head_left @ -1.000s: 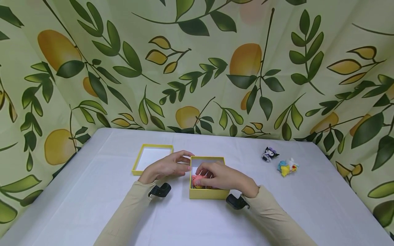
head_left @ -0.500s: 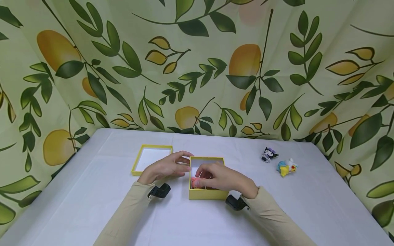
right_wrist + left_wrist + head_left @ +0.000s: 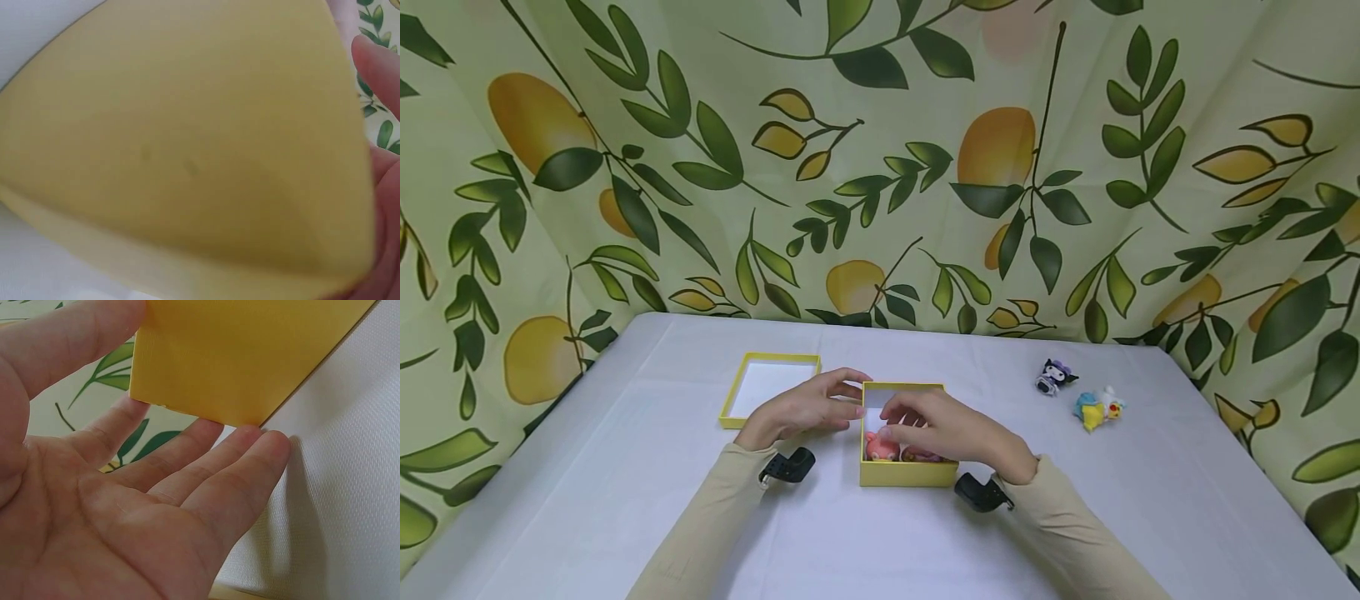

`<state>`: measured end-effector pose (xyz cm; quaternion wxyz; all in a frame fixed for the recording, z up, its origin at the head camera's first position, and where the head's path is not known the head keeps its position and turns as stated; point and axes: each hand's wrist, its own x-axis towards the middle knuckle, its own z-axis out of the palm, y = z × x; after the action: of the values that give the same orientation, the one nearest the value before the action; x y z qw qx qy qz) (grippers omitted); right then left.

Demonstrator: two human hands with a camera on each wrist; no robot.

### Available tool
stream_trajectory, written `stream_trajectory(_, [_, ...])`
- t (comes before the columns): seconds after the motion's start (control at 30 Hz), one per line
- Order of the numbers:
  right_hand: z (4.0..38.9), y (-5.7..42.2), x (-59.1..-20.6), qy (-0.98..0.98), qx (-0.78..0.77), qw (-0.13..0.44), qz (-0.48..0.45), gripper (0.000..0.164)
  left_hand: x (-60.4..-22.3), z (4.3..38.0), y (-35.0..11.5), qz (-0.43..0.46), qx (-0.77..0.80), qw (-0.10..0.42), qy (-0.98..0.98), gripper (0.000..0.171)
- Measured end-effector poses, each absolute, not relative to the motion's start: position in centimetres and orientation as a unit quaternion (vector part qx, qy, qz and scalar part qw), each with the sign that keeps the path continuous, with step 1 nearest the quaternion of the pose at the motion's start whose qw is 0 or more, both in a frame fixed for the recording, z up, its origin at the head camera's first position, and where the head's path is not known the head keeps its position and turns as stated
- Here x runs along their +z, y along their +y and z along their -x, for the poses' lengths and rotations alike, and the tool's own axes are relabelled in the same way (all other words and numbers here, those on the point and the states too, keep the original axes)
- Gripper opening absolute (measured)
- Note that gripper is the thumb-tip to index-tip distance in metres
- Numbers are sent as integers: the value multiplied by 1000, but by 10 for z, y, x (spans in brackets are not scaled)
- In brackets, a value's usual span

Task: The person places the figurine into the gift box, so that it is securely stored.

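Observation:
A yellow box (image 3: 908, 474) with a white inside stands in front of me, its top uncovered. Along its near wall sit a pink toy figure (image 3: 882, 447) and a pink-purple one (image 3: 920, 454). My right hand (image 3: 955, 427) reaches over the right wall, thumb and fingers apart above the figures; its fingertips are partly hidden inside the box. In the right wrist view the box's outer wall (image 3: 181, 125) covers most of that hand. Fingertips of my left hand (image 3: 805, 404) rest at the box's left side, fingers long and spread beneath the yellow corner (image 3: 219, 356) in the left wrist view.
The shallow yellow-edged lid (image 3: 767, 387) lies inside up behind my left hand. To the right are a black-and-white figure (image 3: 1055, 377) and a blue, yellow and white one (image 3: 1098, 410). A patterned curtain (image 3: 880, 167) hangs behind the white-covered table (image 3: 850, 550).
My right thumb and fingers have come off the pink figure, and that hand has shifted slightly right and up. More of both figures in the box shows. The left hand has not moved.

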<state>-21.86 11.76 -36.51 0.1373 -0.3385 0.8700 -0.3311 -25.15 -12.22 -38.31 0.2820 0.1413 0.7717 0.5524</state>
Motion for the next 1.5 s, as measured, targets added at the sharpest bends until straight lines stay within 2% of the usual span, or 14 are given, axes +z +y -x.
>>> stream_trajectory(0.13, [218,122,-363,869,-333,114,347,32,-384,251,-122,-144,553,281,771,50])
stream_trajectory(0.4, [212,136,-360,873,-354,101,321,36,-383,251,-122,-142,555,282,770,49])
stream_trajectory(1.1, [201,171,-354,894,-349,22,279,31,-386,254,-123,-156,559,283,764,50])
stream_trajectory(1.5, [194,187,-352,905,-353,-18,237,48,-386,254,-122,-151,554,279,769,51])
